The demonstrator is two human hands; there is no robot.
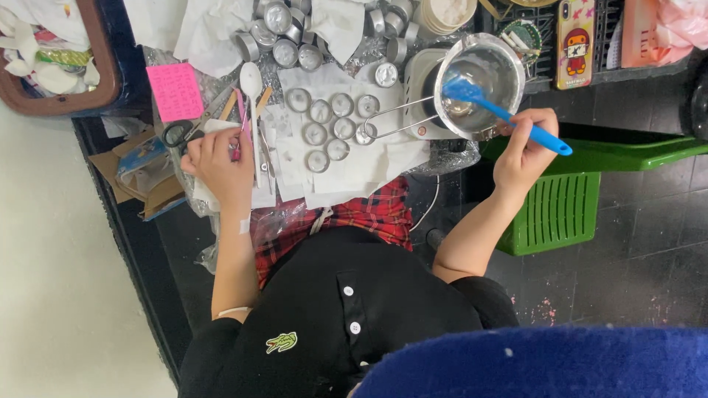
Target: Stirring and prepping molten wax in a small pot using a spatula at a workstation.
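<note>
The low work surface (pixel 346 166) is covered with white paper and stands over a dark floor, and you sit close before it. At the left, your left hand (pixel 219 163) rests on the paper with the fingers curled around a thin pink stick (pixel 240 121), just beside the scissors (pixel 179 133) and a white spoon (pixel 251 79); keep this hand quiet there. In the middle lie the small round metal cups (pixel 330 125) in rows. At the right, your right hand (pixel 525 144) closes on the blue spatula (pixel 509 118), elbow bent, with the blade inside the metal pouring pot (pixel 481 82). Scrape slowly along the wall, so nothing spills over the rim.
</note>
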